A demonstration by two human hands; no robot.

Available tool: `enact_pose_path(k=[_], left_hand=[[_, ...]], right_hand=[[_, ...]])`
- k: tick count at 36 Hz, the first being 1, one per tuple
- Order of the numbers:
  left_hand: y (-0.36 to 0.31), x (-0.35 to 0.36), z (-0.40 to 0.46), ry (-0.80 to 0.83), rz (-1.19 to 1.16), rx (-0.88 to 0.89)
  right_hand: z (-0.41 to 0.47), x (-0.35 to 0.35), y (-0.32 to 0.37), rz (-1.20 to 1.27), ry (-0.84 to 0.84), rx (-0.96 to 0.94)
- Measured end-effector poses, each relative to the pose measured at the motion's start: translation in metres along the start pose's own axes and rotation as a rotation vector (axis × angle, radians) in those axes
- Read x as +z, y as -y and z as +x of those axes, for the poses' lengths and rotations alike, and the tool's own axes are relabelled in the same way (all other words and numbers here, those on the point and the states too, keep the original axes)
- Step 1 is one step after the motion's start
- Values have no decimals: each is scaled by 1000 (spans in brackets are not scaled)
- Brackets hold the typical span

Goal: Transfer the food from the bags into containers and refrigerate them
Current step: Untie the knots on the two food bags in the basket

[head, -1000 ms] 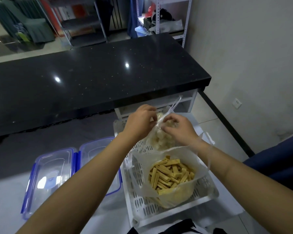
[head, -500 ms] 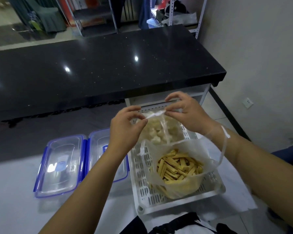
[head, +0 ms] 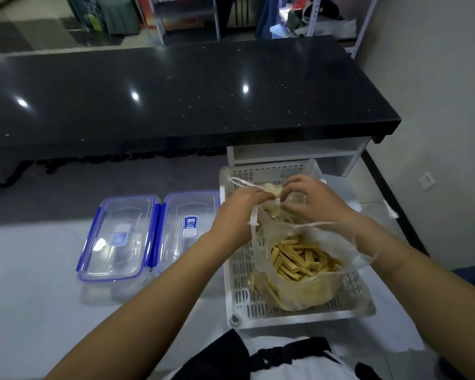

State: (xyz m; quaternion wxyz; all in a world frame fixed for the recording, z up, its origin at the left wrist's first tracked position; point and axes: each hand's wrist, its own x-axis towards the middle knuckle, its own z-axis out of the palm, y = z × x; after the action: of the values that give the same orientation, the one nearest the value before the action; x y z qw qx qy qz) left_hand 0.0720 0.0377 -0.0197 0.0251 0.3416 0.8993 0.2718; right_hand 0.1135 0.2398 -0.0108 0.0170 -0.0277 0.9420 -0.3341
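Pinching the knotted top of a small clear plastic bag of pale white food pieces point(head: 274, 208), your left hand point(head: 237, 212) and your right hand point(head: 313, 202) meet over the far half of the white slotted plastic basket point(head: 348, 296). Your left fingers are curled in tight, thumb and fingertips closed on the bag's twisted neck, with a thin white handle strip point(head: 243, 182) looping up and away from them toward the basket's far left corner. Your right fingers are bent and spread a little, their tips nipping the same knot from the other side, so both hands have hold of that one bag.

Just nearer to you in the same basket sits a larger clear plastic bag of yellow-tan food strips point(head: 299, 263), its mouth gaping open; one of its thin handles is draped across your right wrist. The small bag stands behind it, touching it.

To the left of the basket, on the pale grey lower surface point(head: 33, 297), two clear rectangular plastic containers with blue clip lids lie side by side: the left container point(head: 118, 239) and the right container point(head: 188, 229), the latter just beside the basket's left wall. Both have their lids on. A long black speckled stone countertop point(head: 176, 100) runs across beyond them.
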Motion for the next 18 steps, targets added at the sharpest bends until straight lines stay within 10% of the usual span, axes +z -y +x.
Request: enact_pose_path(k=[10, 18], left_hand=[[-17, -19, 28, 49, 62, -14], [-18, -25, 31, -83, 16, -9]], right_hand=[[9, -1, -6, -459, -7, -130], [11, -23, 8, -137, -4, -91]])
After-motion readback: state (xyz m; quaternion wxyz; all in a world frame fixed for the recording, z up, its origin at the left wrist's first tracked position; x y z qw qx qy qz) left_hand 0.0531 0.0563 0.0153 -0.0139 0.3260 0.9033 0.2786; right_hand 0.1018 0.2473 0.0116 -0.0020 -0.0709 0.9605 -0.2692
